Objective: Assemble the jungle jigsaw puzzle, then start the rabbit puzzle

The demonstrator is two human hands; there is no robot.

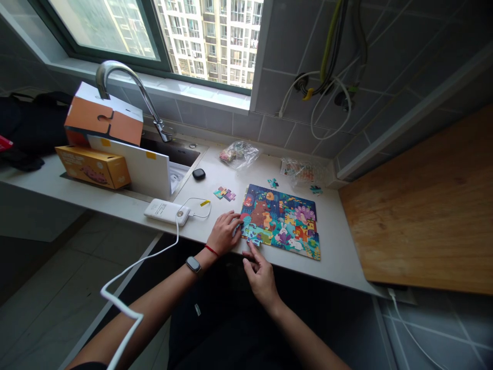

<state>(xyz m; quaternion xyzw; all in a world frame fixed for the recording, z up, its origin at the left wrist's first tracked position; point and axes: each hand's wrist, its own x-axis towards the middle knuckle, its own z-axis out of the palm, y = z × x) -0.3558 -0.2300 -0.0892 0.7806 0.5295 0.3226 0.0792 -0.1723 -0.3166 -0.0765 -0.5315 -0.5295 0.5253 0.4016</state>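
A colourful jigsaw puzzle (283, 222) with animals and plants lies on the white counter in front of me. My left hand (224, 232) rests against its lower left edge, fingers stretched out and slightly bent. Below that corner is my right hand (262, 275), palm turned partly up, its index fingertip at a blue puzzle piece (254, 240) on the bottom edge. That piece juts a little past the puzzle's border. Loose pieces lie around: a joined purple and teal cluster (224, 193) to the left, a teal piece (273, 183) above, and another dark teal piece (316, 189) at upper right.
A white power bank (166, 211) with a cable sits left, near a black earbud case (198, 174). Boxes (94, 167) stand by the sink and faucet (131, 77). Plastic bags (239, 154) lie along the wall. A wooden board (419, 205) bounds the right side.
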